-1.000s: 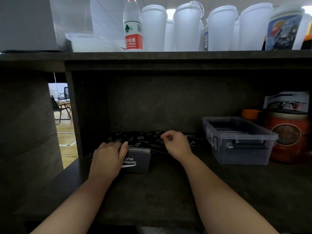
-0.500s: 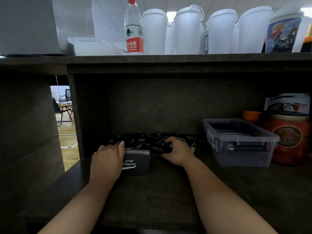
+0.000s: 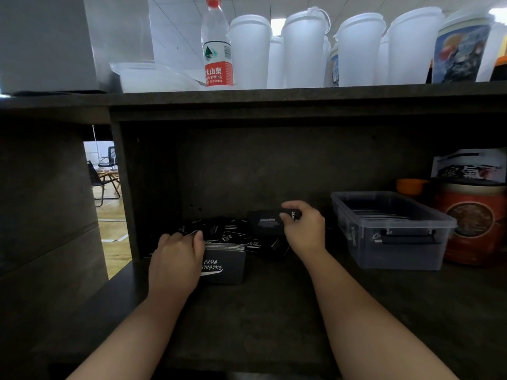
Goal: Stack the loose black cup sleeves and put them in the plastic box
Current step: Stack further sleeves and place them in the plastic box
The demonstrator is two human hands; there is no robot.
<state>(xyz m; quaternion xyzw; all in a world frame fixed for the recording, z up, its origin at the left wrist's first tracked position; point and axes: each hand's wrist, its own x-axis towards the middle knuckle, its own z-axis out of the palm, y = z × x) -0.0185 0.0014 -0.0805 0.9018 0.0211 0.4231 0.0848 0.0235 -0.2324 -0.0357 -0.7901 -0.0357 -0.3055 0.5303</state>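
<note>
A stack of black cup sleeves [image 3: 224,266] stands on edge at near left, white "CLUB CAMPING" lettering facing forward. Behind it, loose black sleeves [image 3: 219,231] lie scattered flat. One sleeve [image 3: 267,222] is raised above them. The clear plastic box [image 3: 389,231], at right, holds flat sleeves.

Readable print: sleeves and bottle

The stack [image 3: 223,266] just right of the left hand's fingers [image 3: 197,238] reads "CLUB CAMPING" in white, its first letter hidden by the hand. The bottle [image 3: 217,48] on the top shelf reads "SPRING 550ml" beneath white Chinese characters on red. Print on the sleeve [image 3: 267,222] pinched by the right fingers [image 3: 288,215] is too blurred to read.
</note>
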